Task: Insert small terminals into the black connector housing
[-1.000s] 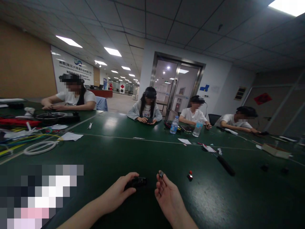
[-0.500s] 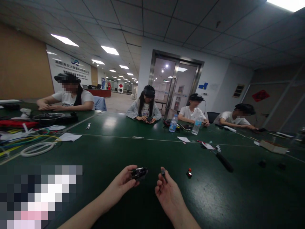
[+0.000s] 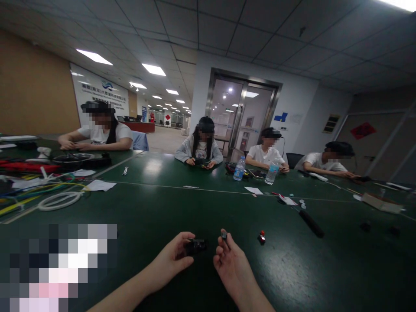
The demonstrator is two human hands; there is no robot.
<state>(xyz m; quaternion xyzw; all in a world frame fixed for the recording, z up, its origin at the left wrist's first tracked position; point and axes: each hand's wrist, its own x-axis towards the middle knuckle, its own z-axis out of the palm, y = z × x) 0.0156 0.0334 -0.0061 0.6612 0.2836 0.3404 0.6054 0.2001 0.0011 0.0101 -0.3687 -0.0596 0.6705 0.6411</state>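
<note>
My left hand (image 3: 172, 258) is curled round the left end of a small black device (image 3: 197, 246). Its fingers lie along the device's upper side, with the thumb lower and somewhat apart. The device's exact kind is too dark to make out. To its right, my right hand (image 3: 230, 264) pinches a small dark grey piece (image 3: 224, 235) between thumb and fingertips, apart from the device. A small red and silver part (image 3: 261, 236) lies on the green table (image 3: 139, 216) right of my right hand.
A black-handled tool (image 3: 311, 223) lies farther right, near paper scraps. Coiled white tubing (image 3: 60, 201) and coloured wires fill the left side. Two water bottles (image 3: 239, 169) stand towards the far edge. A wrench (image 3: 125, 170) lies beyond the seam. Several people sit opposite.
My left hand's thumb has moved away from the device, which has turned and shows a darker side. My right hand keeps its pinch. The view has shifted slightly left.
</note>
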